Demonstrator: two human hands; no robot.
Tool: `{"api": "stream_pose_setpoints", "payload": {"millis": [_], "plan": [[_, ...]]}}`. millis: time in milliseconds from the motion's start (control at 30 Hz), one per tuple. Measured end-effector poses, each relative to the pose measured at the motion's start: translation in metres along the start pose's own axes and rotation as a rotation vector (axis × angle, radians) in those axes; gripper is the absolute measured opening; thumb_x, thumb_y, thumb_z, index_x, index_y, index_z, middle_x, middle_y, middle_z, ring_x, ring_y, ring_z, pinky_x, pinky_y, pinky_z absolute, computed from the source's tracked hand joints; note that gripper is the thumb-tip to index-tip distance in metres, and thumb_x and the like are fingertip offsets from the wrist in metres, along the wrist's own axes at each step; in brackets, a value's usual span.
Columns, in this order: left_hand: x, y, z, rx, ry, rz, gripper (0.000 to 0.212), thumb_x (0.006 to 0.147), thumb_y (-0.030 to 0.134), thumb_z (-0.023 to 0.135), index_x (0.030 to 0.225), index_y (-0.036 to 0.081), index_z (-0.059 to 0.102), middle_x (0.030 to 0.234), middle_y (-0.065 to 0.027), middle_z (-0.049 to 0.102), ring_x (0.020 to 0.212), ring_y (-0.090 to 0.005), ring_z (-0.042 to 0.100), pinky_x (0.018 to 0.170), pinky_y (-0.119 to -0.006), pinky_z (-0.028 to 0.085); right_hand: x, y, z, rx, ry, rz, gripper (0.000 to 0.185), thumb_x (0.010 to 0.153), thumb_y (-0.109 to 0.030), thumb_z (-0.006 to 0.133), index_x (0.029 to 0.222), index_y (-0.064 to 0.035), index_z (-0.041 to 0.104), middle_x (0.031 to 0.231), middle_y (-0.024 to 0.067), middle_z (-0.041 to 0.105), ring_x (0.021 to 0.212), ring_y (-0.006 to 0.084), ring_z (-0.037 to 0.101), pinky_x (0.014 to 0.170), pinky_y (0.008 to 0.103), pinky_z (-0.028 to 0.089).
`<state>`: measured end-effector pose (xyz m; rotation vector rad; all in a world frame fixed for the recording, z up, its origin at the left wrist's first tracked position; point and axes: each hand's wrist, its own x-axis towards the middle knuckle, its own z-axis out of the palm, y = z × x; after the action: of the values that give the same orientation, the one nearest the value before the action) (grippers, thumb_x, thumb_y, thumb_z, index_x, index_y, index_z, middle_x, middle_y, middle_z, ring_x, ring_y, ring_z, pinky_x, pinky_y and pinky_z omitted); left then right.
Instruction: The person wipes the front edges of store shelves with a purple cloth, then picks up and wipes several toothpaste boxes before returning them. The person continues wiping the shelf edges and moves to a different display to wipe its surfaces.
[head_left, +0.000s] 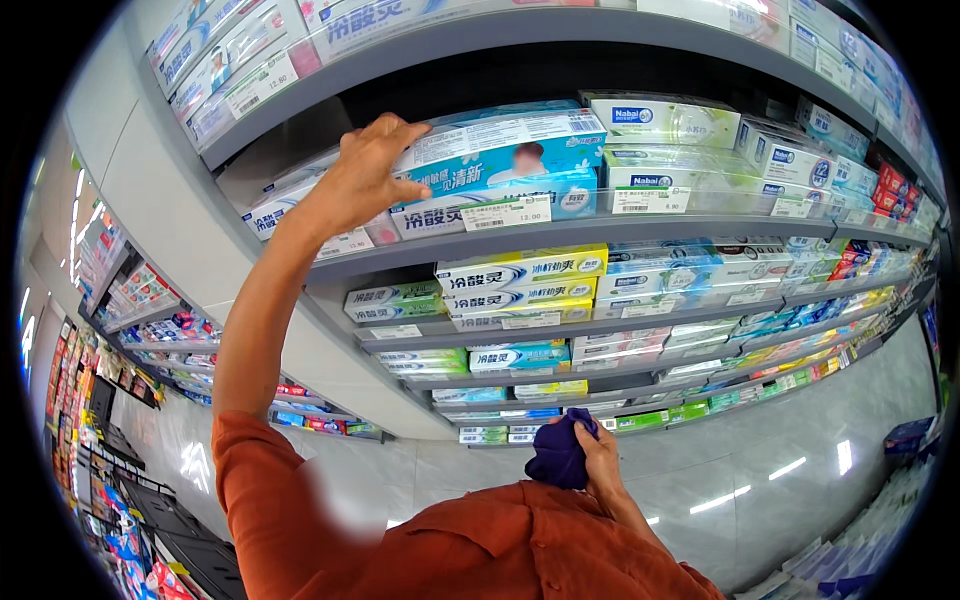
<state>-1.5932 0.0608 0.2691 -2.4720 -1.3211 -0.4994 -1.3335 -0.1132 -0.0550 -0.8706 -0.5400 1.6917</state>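
My left hand (371, 174) is raised to a shelf at chest height or above. Its thumb lies against the front of a blue and white toothpaste box (517, 150), and the fingers reach over the top at the left end. This box lies on another toothpaste box (577, 199) of the same row, behind a clear shelf lip. White toothpaste boxes (270, 217) stand to the left, partly covered by my forearm. Low in front of my body, my right hand (600, 454) grips a bunched purple cloth (559, 454).
Green and white toothpaste boxes (667, 165) fill the same shelf to the right. A grey shelf edge (465, 240) carries price tags. Lower shelves hold yellow toothpaste boxes (525, 277) and others. A white pillar (172, 180) stands left; grey tiled floor (675, 465) lies below.
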Motion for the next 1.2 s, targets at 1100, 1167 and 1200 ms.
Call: {"api": "stream_pose_setpoints", "payload": {"millis": [1100,1167,1200], "plan": [[-0.141,0.155,0.123,-0.802,0.224,-0.113,0.070,0.064,0.008,0.079,0.122,0.003,0.040,0.107,-0.0158,0.066,0.097,-0.0278,0.065,0.079,-0.032,0.051,0.011,-0.174,0.059,-1.397,0.297,-1.248,0.053,0.068,0.004,0.059,0.120,-0.0068,0.054,0.125,0.0135,0.052,0.113,0.0330,0.052,0.094,0.0428,0.042],[-0.136,0.161,0.127,-0.781,0.213,-0.118,0.069,0.065,0.008,0.079,0.122,0.003,0.040,0.107,-0.0158,0.065,0.096,-0.0282,0.065,0.078,-0.033,0.051,0.010,-0.150,0.074,-1.443,0.194,-1.439,0.042,0.071,-0.002,0.060,0.113,-0.0039,0.057,0.117,0.0141,0.058,0.108,0.0326,0.056,0.088,0.0432,0.045],[-0.136,0.161,0.130,-0.764,0.199,-0.126,0.068,0.065,0.007,0.078,0.122,0.003,0.040,0.107,-0.0158,0.065,0.095,-0.0284,0.065,0.078,-0.034,0.051,0.005,-0.128,0.084,-1.377,0.017,-1.395,0.036,0.073,-0.010,0.061,0.109,-0.0054,0.060,0.113,0.0138,0.060,0.107,0.0308,0.057,0.088,0.0422,0.045]]}}
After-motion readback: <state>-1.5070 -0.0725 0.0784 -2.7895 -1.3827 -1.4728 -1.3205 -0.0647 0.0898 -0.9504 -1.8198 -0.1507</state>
